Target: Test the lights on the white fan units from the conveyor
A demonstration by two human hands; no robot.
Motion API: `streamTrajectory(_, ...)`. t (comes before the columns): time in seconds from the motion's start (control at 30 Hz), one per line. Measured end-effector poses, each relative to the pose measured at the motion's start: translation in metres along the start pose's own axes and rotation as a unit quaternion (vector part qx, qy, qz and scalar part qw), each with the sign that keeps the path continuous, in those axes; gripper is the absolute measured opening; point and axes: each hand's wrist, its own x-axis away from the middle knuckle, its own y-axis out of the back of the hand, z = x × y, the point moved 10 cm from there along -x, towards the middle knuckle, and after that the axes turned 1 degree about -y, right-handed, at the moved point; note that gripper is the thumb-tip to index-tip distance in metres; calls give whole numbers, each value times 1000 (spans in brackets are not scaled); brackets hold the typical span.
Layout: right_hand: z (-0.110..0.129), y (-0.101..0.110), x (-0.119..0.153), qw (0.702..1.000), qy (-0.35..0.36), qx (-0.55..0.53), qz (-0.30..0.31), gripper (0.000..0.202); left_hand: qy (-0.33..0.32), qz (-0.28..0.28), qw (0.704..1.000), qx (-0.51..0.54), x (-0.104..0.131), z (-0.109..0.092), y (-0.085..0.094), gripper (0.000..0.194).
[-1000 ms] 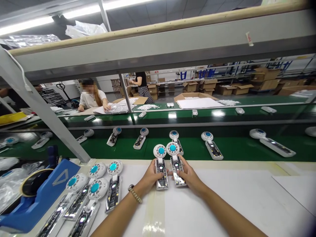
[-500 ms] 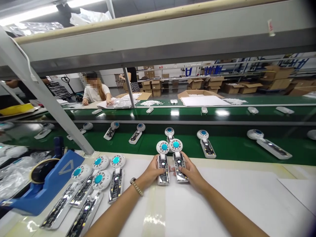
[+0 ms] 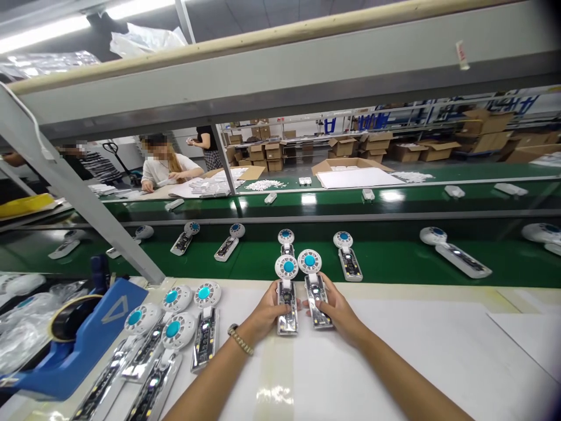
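My left hand (image 3: pixel 266 313) is closed around a small device (image 3: pixel 287 318) with a round white vented head, a blue centre and a clear-fronted body showing a circuit board. A matching device (image 3: pixel 316 292) is gripped in my right hand (image 3: pixel 339 310), with a small light glowing on its board. Both are held upright side by side above the white table, their heads close together, a thumb on each body. Left of my hands, several more such devices (image 3: pixel 205 333) lie grouped on the table, some with lit spots.
A blue tape dispenser (image 3: pixel 94 333) stands at the left, near plastic bags (image 3: pixel 26 321). Beyond the table edge runs a green conveyor belt (image 3: pixel 258 263) carrying several similar devices. A slanted metal post (image 3: pixel 109 219) rises at the left. Across the line a co-worker (image 3: pixel 166 166) sits handling parts.
Devices on the near belt have shifted left, while some white parts on the far belt have moved right. Both my hands keep their grip. The co-worker's hand has drawn inward.
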Motion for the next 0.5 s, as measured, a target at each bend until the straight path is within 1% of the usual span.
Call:
streamTrajectory(0.1,-2,3,-1,1000,1,-8,-6,87,-13,8,1000,4,1,-2,-1,61)
streamTrajectory(0.2,-1,1,-2,999,0,-32,10,82,-12,0,1000,2,3,-4,-3,62)
streamTrajectory(0.23,-1,-1,-1,999,-2,-42,17,79,-7,-2,1000,8,4,-3,-4,59)
streamTrajectory(0.27,-1,-4,0,998,-8,-53,27,75,4,-4,1000,19,4,-1,-6,52)
streamTrajectory(0.33,-6,-11,3,995,-30,-83,48,60,48,-14,998,46,6,8,-9,37)
streamTrajectory(0.37,-11,-15,6,992,-52,-102,55,50,80,-20,995,50,8,16,-10,40)
streamTrajectory(0.4,-19,-18,9,988,-81,-121,57,45,109,-27,993,42,10,23,-10,50)
streamTrajectory(0.43,-27,-19,12,983,-113,-135,51,48,130,-34,991,24,13,29,-9,58)
streamTrajectory(0.5,-40,-14,16,976,-166,-137,26,62,164,-40,985,-30,18,36,-8,64)
